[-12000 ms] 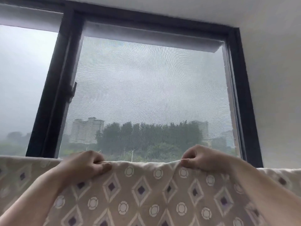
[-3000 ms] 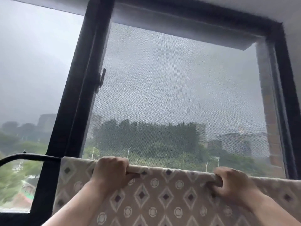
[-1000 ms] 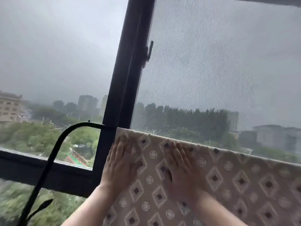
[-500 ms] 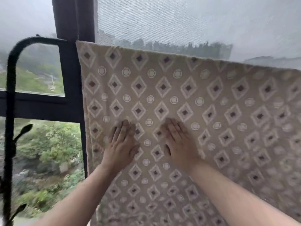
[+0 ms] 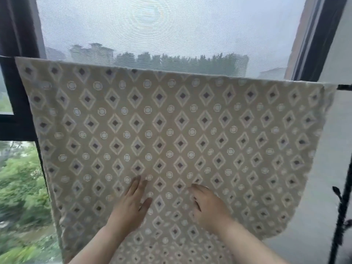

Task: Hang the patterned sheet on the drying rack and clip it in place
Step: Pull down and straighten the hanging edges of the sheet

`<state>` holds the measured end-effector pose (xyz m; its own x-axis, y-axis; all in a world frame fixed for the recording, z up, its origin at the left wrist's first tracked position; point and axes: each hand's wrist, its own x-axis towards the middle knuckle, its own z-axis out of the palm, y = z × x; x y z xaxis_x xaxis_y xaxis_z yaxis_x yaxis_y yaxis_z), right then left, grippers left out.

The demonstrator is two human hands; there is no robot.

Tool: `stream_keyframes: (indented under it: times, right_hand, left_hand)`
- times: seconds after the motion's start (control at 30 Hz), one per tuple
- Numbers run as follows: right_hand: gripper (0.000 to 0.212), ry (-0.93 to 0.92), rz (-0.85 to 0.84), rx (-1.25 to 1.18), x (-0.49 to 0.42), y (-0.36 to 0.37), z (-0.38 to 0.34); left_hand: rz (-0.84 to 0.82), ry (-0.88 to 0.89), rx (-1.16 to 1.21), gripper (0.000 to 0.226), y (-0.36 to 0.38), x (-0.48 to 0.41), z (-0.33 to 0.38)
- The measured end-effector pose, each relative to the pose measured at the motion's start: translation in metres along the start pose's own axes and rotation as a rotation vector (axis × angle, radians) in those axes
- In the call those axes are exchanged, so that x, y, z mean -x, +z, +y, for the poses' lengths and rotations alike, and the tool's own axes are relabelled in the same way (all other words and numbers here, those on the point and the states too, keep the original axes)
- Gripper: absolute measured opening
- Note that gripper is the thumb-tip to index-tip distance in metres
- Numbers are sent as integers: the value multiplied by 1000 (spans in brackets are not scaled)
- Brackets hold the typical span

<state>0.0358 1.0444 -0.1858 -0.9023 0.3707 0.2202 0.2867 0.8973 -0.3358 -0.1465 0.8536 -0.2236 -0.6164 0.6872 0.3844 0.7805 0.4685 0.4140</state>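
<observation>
Pressing both hands against the hanging patterned sheet (image 5: 171, 121).
The sheet drapes over the top bar of the drying rack (image 5: 343, 86) in front of the window screen (image 5: 171, 31), spread from the dark window frame (image 5: 17, 92) on the left almost to the bar's right end. The left hand (image 5: 131, 203) lies flat low on the cloth, fingers straight; the right hand (image 5: 208, 205) rests just beside it, fingers relaxed. Neither grips anything.
</observation>
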Motion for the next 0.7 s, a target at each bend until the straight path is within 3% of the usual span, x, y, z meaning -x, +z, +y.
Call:
stream_keyframes:
  times: [0.17,0.37,0.5,0.6,0.7]
  right_hand:
    - [53,170,-22,-270,63,-26,49]
    - [52,372,-65,-472,107,-25,104]
    - [39,550,-20,-697,111,-7,133]
    - [17,740,74,-893,111,23,155]
    - [19,978,59,-1164,108,53,180]
  left_hand:
    - [-40,-92,125,62,34,33,71]
    - [-149,-219,243,58,60,55,110]
    - [-123,-316,302,51,78,56,114]
    - [-142,-446,522,37,107,56,110]
    - [-130,-622,825,26,152,54,102]
